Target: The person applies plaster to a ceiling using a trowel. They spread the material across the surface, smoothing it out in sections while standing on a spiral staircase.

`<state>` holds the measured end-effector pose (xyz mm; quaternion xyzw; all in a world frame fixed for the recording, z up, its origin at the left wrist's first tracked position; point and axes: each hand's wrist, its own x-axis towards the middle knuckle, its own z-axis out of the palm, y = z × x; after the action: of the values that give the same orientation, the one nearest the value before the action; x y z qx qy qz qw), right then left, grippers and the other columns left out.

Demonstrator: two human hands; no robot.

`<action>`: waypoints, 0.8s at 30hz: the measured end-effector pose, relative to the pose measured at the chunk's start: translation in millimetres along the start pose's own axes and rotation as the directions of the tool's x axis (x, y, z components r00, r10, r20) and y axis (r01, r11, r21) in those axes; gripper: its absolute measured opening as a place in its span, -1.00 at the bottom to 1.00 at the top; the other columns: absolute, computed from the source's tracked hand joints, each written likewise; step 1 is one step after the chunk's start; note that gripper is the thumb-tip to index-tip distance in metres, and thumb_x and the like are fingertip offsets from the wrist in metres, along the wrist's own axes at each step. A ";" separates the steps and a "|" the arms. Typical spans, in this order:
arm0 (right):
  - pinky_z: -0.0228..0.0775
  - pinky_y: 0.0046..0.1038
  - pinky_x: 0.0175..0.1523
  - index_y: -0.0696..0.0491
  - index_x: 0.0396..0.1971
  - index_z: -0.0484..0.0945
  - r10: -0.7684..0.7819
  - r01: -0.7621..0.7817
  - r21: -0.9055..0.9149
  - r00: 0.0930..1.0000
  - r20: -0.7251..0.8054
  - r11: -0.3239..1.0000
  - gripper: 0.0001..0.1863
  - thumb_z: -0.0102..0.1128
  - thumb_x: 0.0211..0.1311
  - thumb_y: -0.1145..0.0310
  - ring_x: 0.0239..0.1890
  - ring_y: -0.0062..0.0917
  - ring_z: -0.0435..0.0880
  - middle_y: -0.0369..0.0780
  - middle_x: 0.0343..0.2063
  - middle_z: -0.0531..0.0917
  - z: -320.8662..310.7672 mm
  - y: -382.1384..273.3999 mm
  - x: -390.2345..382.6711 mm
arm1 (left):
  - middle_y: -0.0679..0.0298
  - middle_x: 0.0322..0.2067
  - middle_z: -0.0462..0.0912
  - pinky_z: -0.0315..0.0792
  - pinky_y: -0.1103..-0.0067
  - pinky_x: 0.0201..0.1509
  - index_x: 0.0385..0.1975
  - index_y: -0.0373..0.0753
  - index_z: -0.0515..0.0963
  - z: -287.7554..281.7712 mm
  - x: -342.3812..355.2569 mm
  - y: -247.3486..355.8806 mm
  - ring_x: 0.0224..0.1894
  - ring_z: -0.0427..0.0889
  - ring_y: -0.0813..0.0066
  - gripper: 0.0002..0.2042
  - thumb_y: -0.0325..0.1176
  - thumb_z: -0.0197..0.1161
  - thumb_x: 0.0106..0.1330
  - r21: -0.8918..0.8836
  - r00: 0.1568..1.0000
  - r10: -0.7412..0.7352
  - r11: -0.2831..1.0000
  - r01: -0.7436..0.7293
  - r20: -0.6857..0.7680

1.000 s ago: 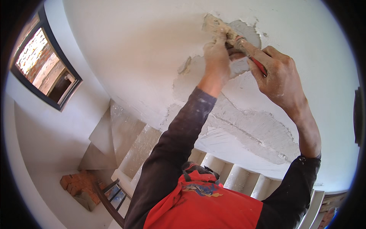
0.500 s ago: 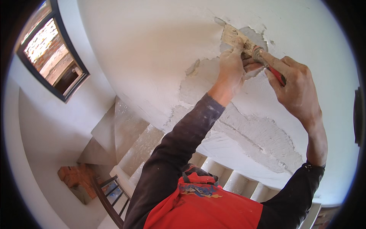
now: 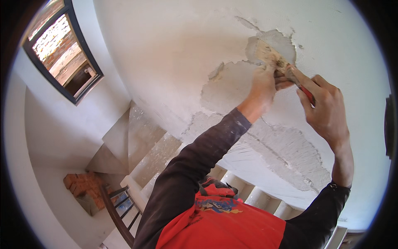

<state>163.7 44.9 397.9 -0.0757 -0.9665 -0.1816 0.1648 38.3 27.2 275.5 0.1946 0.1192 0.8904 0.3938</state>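
A putty knife (image 3: pixel 306 94) with a red handle is held up against the white wall. Its wide blade (image 3: pixel 265 54) is smeared with pale plaster and lies over a rough grey patch (image 3: pixel 280 41) where the wall's top coat is gone. My right hand (image 3: pixel 327 106) is closed around the handle, its index finger stretched along the neck. Close to the blade's lower edge, my left hand (image 3: pixel 265 85) pinches the blade near the neck, some of its fingers hidden behind it. Whether the blade touches the wall is hard to tell.
Larger rough patches (image 3: pixel 286 153) spread down the wall. Below run dusty stairs (image 3: pixel 155 159), with a dark railing (image 3: pixel 118 216) at lower left. Orange bricks (image 3: pixel 85 186) are stacked in the corner. A dark-framed window (image 3: pixel 62 54) is at upper left.
Both hands and the putty knife have moved a little right and down across the wall, uncovering more of the upper patch's left side. The whole view has shifted slightly.
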 end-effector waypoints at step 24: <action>0.37 -0.33 -0.43 -0.02 -0.05 0.59 -0.146 0.130 -0.134 0.982 -0.117 0.982 -0.65 0.16 0.11 0.44 -0.67 -0.36 0.46 -0.12 -0.70 0.52 -8.2 -9.0 17.6 | 0.13 -0.34 0.59 0.62 0.54 -0.33 -0.18 -0.34 0.41 -0.1 15.8 3.8 -0.39 0.66 0.41 -0.64 -0.10 -0.07 0.46 -0.107 0.995 0.093 0.990 -0.096 -0.031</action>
<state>147.7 35.1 408.3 -0.0068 -0.9436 -0.2578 0.2076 26.1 36.5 280.8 0.1666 0.0668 0.9156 0.3597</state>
